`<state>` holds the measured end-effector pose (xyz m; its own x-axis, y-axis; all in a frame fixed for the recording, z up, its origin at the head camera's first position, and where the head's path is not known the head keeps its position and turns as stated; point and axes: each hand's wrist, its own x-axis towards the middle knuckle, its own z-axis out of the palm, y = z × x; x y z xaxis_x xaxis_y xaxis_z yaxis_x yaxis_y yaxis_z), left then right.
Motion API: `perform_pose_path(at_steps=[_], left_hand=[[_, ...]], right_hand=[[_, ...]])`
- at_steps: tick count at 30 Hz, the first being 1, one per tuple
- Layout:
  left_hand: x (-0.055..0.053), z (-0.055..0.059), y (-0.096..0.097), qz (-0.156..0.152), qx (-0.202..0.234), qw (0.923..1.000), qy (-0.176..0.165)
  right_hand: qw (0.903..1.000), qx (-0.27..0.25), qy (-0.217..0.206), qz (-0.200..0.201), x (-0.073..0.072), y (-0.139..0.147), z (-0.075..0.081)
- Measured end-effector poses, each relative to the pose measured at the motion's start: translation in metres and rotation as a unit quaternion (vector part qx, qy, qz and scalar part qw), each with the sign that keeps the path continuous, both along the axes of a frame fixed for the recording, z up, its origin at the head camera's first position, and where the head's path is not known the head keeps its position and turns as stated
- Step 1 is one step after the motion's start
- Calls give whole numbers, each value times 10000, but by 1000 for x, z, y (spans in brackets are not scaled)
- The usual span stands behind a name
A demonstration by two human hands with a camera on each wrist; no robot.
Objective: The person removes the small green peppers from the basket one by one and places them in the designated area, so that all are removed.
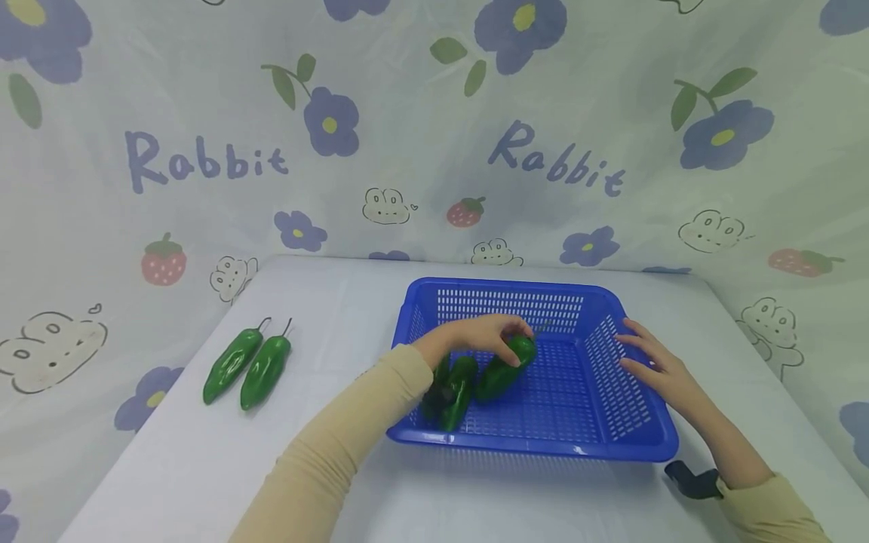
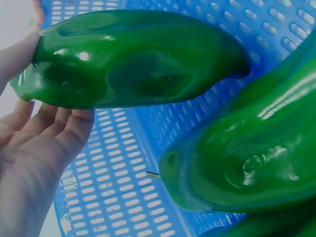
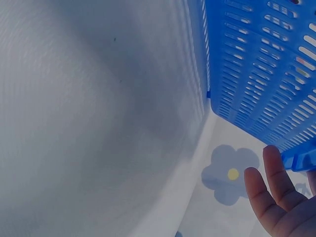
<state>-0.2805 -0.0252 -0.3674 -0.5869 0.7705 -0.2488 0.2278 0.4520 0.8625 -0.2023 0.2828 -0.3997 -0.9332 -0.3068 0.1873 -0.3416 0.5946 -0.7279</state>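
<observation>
Within the blue basket [image 1: 529, 448], your left hand [image 1: 477, 333] — extended palm-down — pinches a green pepper [image 1: 499, 379] by one end; your right hand [image 1: 668, 377], fingers spread, flanks the basket's right side. Beneath lies a white tabletop [image 1: 333, 324]; behind hangs a floral sheet [image 1: 407, 136].

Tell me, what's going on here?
A person's left hand holds a glossy, elongated green pepper by one end within a blue, rectangular, perforated plastic basket, beside other green peppers. The right hand is at the basket's right side. Two more long green peppers lie on the white table, left of the basket.
</observation>
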Motion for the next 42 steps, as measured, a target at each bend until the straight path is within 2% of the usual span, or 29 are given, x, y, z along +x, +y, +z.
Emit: perform_pose_path(at_steps=[6,16,23,27,32,35,37,42], left_hand=[[0,7,-3,46,254,9995,155],[0,21,-23,373,590,9972,-256],[-1,36,-37,575,651,9962,-29],[-1,44,-46,744,876,9933,-101],[-3,50,-60,996,1176,9881,-4],[-4,53,-69,1250,1305,9835,55],[-3,56,-75,1535,1336,9790,84],[-1,67,-96,2376,1408,9609,177]], right_hand=[[10000,-10,13,-13,0,1,-1],[10000,-22,43,-8,0,0,-1],[10000,-62,40,-1,-1,2,-2],[10000,-42,23,0,-1,1,-2],[10000,-27,32,-6,-1,2,-1],[10000,-49,36,7,-1,2,-1],[10000,-44,23,0,-1,2,-2],[10000,-64,-1,2,-1,2,-3]])
